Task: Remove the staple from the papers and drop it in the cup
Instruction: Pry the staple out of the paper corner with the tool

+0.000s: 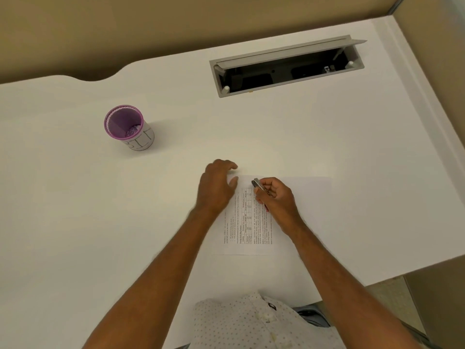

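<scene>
The printed papers (251, 222) lie on the white desk (125, 222) in front of me, text turned sideways. My left hand (216, 186) rests flat over their upper left corner, fingers spread and blurred. My right hand (275, 200) grips a metal staple remover (258, 184) whose tip points at the papers' top edge near the left hand. The staple itself is too small to see. A purple-rimmed cup (127, 128) stands upright far to the left, with a few small shiny bits at its bottom.
An open grey cable tray (286, 65) is sunk into the desk at the back right. The desk's right edge (427, 102) meets a tan partition. My dotted shirt (251, 321) fills the bottom of the view.
</scene>
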A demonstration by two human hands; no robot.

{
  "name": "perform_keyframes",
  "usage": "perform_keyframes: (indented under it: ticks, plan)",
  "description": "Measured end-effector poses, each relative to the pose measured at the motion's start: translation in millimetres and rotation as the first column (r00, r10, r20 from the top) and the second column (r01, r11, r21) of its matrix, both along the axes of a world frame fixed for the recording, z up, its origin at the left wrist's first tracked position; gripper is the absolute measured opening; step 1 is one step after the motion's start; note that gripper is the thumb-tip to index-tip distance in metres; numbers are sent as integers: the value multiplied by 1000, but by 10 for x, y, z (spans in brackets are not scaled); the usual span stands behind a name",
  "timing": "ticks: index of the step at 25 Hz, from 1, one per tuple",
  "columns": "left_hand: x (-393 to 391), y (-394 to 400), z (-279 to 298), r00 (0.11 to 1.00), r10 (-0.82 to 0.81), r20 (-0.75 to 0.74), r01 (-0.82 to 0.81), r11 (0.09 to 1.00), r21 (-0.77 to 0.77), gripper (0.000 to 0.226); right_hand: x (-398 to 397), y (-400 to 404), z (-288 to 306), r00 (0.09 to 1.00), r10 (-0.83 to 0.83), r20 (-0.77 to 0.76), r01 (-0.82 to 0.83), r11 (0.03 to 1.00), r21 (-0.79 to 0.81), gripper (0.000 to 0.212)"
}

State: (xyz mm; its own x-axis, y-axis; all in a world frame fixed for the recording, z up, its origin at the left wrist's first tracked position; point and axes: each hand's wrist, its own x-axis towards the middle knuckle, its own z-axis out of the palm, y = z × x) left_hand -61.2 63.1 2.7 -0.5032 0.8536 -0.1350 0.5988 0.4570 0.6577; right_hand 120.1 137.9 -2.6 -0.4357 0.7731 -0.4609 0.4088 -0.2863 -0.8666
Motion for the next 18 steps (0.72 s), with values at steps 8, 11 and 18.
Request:
perform_keyframes:
  ticks: [8,11,18]
  plan:
    - [90,113,-16,980,-126,-153,79,956,-284,48,-8,-20,-44,999,29,19,-30,998,52,22]
    - [29,152,-2,993,-109,-43,89,940,-328,33,-4,-28,-49,999,39,32,-42,996,75,21]
    - [-195,151,9,768,93,633,64,973,-221,11,-48,-83,-41,996,57,63,-70,969,237,20]
